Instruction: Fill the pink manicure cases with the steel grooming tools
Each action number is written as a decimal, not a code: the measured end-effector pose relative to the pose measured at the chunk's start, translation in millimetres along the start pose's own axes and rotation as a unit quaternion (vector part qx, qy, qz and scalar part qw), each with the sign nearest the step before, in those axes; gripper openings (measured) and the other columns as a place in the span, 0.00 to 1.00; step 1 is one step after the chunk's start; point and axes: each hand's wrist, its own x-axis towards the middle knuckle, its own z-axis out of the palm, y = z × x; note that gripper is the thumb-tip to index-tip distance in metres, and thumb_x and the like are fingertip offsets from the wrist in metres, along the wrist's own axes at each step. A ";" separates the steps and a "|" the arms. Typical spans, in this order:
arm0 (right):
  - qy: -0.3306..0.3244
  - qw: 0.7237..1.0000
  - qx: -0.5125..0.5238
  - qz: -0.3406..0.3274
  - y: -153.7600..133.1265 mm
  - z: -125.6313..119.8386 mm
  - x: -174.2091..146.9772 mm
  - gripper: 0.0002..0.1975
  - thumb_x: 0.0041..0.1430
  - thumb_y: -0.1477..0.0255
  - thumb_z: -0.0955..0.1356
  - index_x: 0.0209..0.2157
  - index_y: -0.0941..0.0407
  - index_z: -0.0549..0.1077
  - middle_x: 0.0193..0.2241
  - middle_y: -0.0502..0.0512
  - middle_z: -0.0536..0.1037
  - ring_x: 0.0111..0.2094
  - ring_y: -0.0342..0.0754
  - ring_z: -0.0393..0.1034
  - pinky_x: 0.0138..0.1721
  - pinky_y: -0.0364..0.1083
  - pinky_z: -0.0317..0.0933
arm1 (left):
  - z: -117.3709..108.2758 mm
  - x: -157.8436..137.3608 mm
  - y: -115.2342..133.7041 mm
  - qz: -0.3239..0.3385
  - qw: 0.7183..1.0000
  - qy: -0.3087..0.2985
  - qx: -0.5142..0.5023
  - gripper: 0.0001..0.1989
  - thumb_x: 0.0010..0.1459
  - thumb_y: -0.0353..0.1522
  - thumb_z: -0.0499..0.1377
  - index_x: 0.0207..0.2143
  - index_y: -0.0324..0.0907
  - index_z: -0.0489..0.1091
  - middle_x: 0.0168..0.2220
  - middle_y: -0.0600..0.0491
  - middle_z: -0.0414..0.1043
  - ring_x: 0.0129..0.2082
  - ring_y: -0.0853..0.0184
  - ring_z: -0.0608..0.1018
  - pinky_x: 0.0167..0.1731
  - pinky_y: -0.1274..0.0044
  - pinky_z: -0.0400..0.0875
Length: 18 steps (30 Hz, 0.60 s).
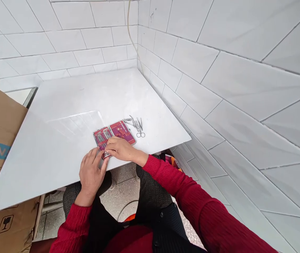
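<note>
In the head view, the left hand point(90, 170) rests at the near left corner of an open case point(129, 137), fingers slightly spread at its left side and the thumb by its near edge; I cannot tell whether it clamps the case or only touches it. The right hand point(120, 147) lies across the near part of the case's left half, fingers bent downward and thumb close to the left hand's thumb. Its fingertips are partly hidden, so I cannot tell whether they are together on something.

The case lies flat on the white table point(60, 95), under and just beyond both hands, near the table's front edge. It is shallow and hinged, with a pale metallic rim and a deep red to magenta lining. Slim silver tools point(104, 134) stand side by side in the left half, directly beyond the right hand's knuckles. The right half, beyond the right wrist, shows a smooth panel with straps and a small round snap.

Farther out and to the right of the right hand, loose silver implements point(132, 123) lie close together, including scissors point(140, 131) whose ring handles point back toward the person.
</note>
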 end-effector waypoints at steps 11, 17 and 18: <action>0.021 0.998 0.059 0.011 5.7 -30.8 -3.3 0.08 0.69 0.74 0.67 0.41 0.57 0.79 0.42 0.57 0.79 0.45 0.48 0.71 0.49 0.47 0.63 | 1.7 0.3 4.8 0.011 0.999 0.021 0.027 0.20 0.71 0.36 0.49 0.62 0.44 0.66 0.60 0.42 0.73 0.60 0.53 0.74 0.59 0.59 0.66; -0.013 0.960 -0.159 0.231 25.9 -89.2 13.3 0.12 0.67 0.74 0.64 0.33 0.57 0.79 0.36 0.55 0.80 0.38 0.48 0.72 0.39 0.45 0.59 | 0.4 1.2 9.2 0.008 0.999 0.016 0.035 0.20 0.70 0.34 0.48 0.61 0.43 0.66 0.59 0.42 0.73 0.59 0.53 0.74 0.59 0.59 0.66; -0.036 0.946 -0.192 0.257 29.0 -94.0 17.9 0.12 0.66 0.73 0.64 0.33 0.56 0.79 0.36 0.56 0.81 0.38 0.49 0.73 0.38 0.45 0.59 | 0.1 1.2 9.7 0.007 0.999 0.015 0.037 0.20 0.70 0.34 0.48 0.60 0.43 0.67 0.59 0.42 0.73 0.59 0.53 0.74 0.59 0.60 0.66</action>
